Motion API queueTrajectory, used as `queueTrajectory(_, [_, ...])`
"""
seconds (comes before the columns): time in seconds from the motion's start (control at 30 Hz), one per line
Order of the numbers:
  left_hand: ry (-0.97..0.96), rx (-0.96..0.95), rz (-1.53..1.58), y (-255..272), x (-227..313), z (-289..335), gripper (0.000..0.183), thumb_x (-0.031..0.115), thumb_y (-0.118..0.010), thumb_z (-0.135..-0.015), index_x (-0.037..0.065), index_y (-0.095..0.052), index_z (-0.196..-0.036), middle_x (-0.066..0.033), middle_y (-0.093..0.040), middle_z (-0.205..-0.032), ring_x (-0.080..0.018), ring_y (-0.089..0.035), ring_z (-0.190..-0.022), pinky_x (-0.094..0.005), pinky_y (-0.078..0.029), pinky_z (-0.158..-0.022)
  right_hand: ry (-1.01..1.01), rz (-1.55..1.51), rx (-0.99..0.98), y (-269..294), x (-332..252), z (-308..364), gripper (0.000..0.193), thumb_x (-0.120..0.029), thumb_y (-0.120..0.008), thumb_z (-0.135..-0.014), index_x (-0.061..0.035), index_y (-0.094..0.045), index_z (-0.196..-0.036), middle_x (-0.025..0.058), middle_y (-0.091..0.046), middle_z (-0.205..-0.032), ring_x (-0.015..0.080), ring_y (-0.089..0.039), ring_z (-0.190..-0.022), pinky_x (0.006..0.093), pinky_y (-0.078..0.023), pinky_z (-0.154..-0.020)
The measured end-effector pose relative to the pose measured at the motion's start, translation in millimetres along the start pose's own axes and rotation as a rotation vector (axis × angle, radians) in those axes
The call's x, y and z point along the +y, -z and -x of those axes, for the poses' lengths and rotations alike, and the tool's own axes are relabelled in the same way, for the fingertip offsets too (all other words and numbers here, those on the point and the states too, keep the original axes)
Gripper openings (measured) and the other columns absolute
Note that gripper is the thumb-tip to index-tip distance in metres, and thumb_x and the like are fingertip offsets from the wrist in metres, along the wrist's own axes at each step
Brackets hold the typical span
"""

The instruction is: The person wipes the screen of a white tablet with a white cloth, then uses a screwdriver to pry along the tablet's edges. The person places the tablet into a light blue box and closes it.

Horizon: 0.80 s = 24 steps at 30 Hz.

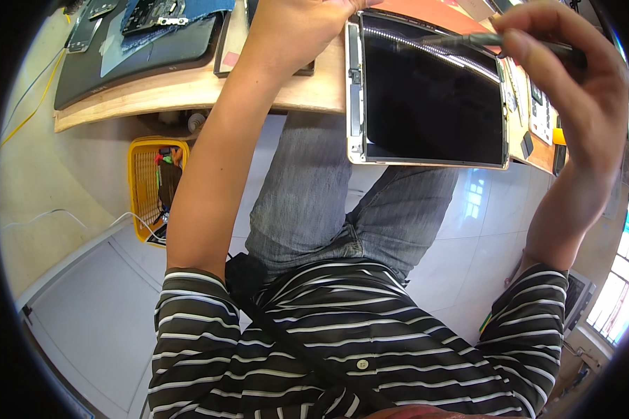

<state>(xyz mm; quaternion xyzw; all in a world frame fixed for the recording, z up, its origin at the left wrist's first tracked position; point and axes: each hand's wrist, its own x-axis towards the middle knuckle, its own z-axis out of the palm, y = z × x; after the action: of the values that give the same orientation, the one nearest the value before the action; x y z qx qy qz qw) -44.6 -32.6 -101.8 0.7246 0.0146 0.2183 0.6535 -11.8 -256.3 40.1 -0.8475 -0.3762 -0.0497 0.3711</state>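
Observation:
An opened tablet (433, 105) with a bare black screen and a pale metal frame juts over the table's near edge. Inner parts show along the strip on its left side. My left hand (307, 24) is at its upper left corner, fingers closed on the edge, partly cut off by the top of the view. Over the upper right of the screen, my right hand (573, 70) pinches a slim, dark, pen-shaped tool (479, 42). The tool points left across the screen; its tip is blurred, so its kind and any contact with the screen cannot be made out.
On the wooden table (307, 94), a dark laptop-like slab (140, 70) at the left bears a blue cloth (206, 7) and a circuit board (154, 17). Small parts lie right of the tablet. A yellow basket (141, 188) stands on the floor below the table.

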Motion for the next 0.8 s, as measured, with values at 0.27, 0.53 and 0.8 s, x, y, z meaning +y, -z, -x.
queueTrajectory(0.27, [-0.022,0.015,0.039,0.8,-1.9,-2.3,0.006,0.001,-0.072,-0.093,-0.002,-0.076,-0.096,0.0009,-0.072,-0.079,-0.0034,-0.059,-0.070,-0.0213,-0.047,-0.062,0.358,0.097,-0.504,-11.1,-13.8,13.1,0.016,0.003,-0.070,-0.069,0.0002,-0.071,-0.085,0.0039,-0.062,-0.073,0.0085,-0.047,-0.052,0.0249,-0.028,-0.045])
queueTrajectory(0.53, [0.009,-0.005,0.060,-1.3,1.3,-4.4,0.006,0.001,-0.072,-0.093,-0.002,-0.076,-0.095,0.0014,-0.070,-0.076,-0.0022,-0.057,-0.066,-0.0198,-0.044,-0.057,0.378,0.158,-0.544,-18.2,-16.5,14.3,0.016,0.003,-0.070,-0.070,-0.0003,-0.070,-0.086,0.0044,-0.062,-0.072,0.0101,-0.043,-0.047,0.0282,-0.028,-0.045])
queueTrajectory(0.8, [-0.134,-0.022,0.065,-0.3,-0.5,-2.7,0.007,0.000,-0.071,-0.093,-0.005,-0.076,-0.094,-0.0034,-0.073,-0.079,-0.0051,-0.063,-0.070,-0.0217,-0.049,-0.061,0.413,0.199,-0.611,-21.5,-19.7,10.9,0.019,0.003,-0.070,-0.070,-0.0017,-0.070,-0.088,0.0049,-0.061,-0.074,0.0136,-0.048,-0.050,0.0295,-0.035,-0.047])
